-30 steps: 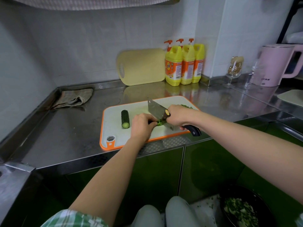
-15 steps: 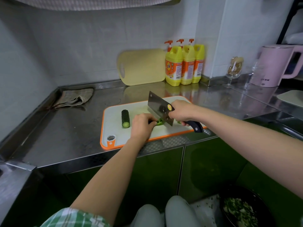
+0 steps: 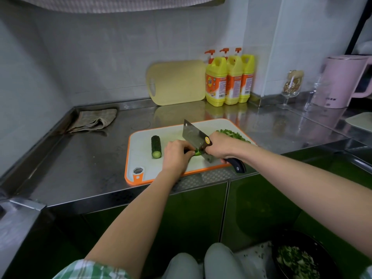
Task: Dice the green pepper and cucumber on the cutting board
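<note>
Observation: pinning green piece [image 3: 197, 152] (pepper or cucumber, unclear) mid-board under curled left hand [image 3: 176, 156] against sliding, holding cleaver [image 3: 194, 135] edge-down beside it with right hand [image 3: 220, 147] clamped round handle, leaving cucumber stub [image 3: 156, 147] aside on cutting board [image 3: 141, 158] left, dice [image 3: 231, 133] parked far right.

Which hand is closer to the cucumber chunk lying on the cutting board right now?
Left. The left hand sits just right of the cucumber chunk, not touching it, holding down a green piece. The right hand grips the cleaver farther right, beyond the blade.
</note>
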{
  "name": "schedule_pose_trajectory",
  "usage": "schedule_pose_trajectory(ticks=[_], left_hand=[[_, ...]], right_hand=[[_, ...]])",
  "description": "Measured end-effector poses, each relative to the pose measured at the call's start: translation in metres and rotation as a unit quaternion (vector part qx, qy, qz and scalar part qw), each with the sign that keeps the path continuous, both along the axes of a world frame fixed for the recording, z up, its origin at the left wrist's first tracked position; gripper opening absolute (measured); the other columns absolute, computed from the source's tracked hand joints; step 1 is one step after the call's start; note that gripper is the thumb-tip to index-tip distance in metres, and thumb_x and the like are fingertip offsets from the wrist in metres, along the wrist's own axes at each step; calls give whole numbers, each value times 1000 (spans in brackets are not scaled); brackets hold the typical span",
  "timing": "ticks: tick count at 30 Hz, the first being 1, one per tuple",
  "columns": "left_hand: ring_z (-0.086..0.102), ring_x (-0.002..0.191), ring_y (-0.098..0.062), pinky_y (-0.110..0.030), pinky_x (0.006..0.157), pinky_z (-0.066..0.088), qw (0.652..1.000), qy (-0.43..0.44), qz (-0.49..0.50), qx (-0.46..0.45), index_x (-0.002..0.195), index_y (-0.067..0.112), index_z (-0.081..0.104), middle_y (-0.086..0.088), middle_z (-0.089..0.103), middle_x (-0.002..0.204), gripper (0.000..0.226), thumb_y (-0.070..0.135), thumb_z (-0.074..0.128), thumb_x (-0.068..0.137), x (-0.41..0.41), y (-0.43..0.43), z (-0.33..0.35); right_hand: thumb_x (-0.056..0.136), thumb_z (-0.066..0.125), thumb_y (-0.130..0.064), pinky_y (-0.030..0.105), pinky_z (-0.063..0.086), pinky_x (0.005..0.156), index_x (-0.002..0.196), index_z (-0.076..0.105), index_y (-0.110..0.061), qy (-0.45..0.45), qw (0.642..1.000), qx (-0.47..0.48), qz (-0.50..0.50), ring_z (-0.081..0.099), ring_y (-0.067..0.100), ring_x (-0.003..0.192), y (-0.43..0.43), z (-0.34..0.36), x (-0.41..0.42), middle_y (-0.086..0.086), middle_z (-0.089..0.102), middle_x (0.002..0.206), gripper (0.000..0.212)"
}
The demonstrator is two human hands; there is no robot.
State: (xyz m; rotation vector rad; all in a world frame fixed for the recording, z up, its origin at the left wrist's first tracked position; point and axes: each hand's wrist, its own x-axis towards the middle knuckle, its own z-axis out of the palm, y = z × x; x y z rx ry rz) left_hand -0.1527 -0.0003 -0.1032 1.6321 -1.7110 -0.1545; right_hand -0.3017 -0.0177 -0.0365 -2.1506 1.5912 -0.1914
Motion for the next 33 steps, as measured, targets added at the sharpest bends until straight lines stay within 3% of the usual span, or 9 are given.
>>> schedule_pose_trajectory(ticks=[6,9,11,15,21,27,33], left_hand=[[65,82,-18,-31,80,51,1000,1,0,-10,86,15,77,0,74,84,5,15,74,82,-1,2,1],[65,82,-16,-28,80,50,1000,4,8,-7,86,15,76,0,74,85,4,16,75,82,0,2,2],[64,82,-16,-26,79,49,1000,4,10,-6,86,14,77,0,74,86,4,16,75,82,0,3,2],[64,80,-16,-27,78,50,1000,0,13,-6,84,15,77,0,74,85,4,17,75,82,-1,3,2],[64,81,-17,-29,78,51,1000,-6,15,-2,86,17,78,0,74,86,6,19,75,82,0,-1,-1],[65,84,-21,-32,79,51,1000,-20,1,0,90,15,78,-2,75,89,13,12,67,84,1,1,-1],[64,89,-23,-35,83,50,1000,-23,13,15,92,14,76,-3,74,91,17,11,62,84,-1,4,0]], right_hand=[[94,43,-8,20,37,39,87,50,-5,-50,998,-22,-14,53,20,42,1,-4,-1,15,56,67,11],[92,42,-7,21,39,40,91,52,-3,-59,998,-12,-17,53,28,49,4,6,-5,20,56,70,11],[89,41,-6,23,41,43,90,52,-2,-35,999,-3,-12,54,29,53,5,11,-6,20,57,68,12],[88,40,-3,17,36,40,87,51,-3,29,1000,1,-3,49,22,39,13,14,-2,13,55,52,11],[89,41,0,15,36,36,85,51,-1,56,998,-8,-3,50,21,36,10,9,11,13,53,50,11],[92,44,-8,23,42,42,88,50,-4,-18,999,-37,-24,59,23,43,-2,-11,11,16,60,69,8],[93,42,-8,22,41,42,87,48,-5,-63,998,-21,-22,53,26,47,6,7,-2,18,55,68,9]])
